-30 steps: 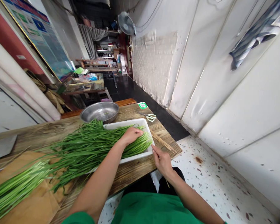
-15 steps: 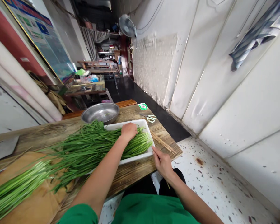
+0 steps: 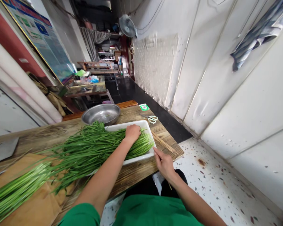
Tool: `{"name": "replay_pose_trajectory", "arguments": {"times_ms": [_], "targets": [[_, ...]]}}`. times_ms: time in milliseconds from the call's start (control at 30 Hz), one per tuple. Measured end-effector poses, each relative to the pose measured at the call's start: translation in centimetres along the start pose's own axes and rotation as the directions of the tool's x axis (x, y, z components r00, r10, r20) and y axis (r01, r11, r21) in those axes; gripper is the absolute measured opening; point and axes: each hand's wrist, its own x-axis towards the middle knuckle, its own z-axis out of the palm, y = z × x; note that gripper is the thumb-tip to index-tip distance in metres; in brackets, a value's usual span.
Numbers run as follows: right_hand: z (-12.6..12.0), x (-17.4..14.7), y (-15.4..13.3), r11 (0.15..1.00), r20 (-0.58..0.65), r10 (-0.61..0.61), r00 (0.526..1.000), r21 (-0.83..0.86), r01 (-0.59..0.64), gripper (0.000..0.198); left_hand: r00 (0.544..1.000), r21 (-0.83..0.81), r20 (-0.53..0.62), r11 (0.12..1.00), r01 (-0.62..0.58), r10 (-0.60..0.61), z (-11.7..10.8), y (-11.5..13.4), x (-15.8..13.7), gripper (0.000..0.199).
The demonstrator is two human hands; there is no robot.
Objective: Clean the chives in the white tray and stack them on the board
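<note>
Long garlic chives (image 3: 91, 147) lie in a white tray (image 3: 119, 125), their green leaves hanging over its left end and pale stems at the right. My left hand (image 3: 132, 133) is among them near the stem end, fingers curled down around some of the chives; the fingertips are partly hidden. My right hand (image 3: 164, 161) is closed in a pinch at the tray's near right corner. A thin straw-coloured strand (image 3: 170, 186) sticks out below it, apparently held in the hand. Beside the tray lies a tied bundle of similar thin strands (image 3: 163, 142).
Scissors (image 3: 152, 119) and a green code card (image 3: 144, 107) lie beyond the tray, by a steel bowl (image 3: 101, 113). At left, more chives (image 3: 19, 190) rest on brown cardboard (image 3: 46, 204), near a cleaver blade (image 3: 4, 150). The wooden table's (image 3: 141, 166) right edge is close to my right hand.
My left hand has shifted slightly right along the chives toward their stem ends. My right hand stays at the tray's corner.
</note>
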Motion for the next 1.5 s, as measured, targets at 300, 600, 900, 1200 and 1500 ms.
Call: {"name": "replay_pose_trajectory", "arguments": {"times_ms": [300, 600, 900, 1200, 1500], "targets": [[-0.2, 0.1, -0.1, 0.999, 0.030, 0.048, 0.998, 0.021, -0.049, 0.033, 0.998, -0.667, -0.013, 0.742, -0.058, 0.066, 0.0, -1.3, -0.9, 0.025], [-0.3, 0.4, 0.0, 0.998, 0.052, 0.055, 0.997, 0.011, -0.055, 0.034, 0.985, -0.843, 0.168, 0.523, 0.122, 0.040, 0.0, -0.9, -1.3, 0.037], [-0.1, 0.4, 0.2, 0.998, 0.049, 0.063, 0.997, -0.022, -0.062, 0.034, 0.985, -0.829, 0.166, 0.547, 0.119, 0.038, 0.0, -0.9, -1.3, 0.038], [-0.1, 0.4, 0.1, 0.998, 0.052, 0.055, 0.997, -0.025, -0.054, 0.034, 0.986, -0.817, 0.164, 0.565, 0.112, 0.041, 0.0, -0.9, -1.3, 0.036], [-0.2, 0.4, -0.1, 0.998, 0.055, 0.061, 0.997, -0.016, -0.060, 0.035, 0.990, -0.818, 0.143, 0.566, 0.106, 0.020, 0.2, -0.9, -1.4, 0.035]]}}
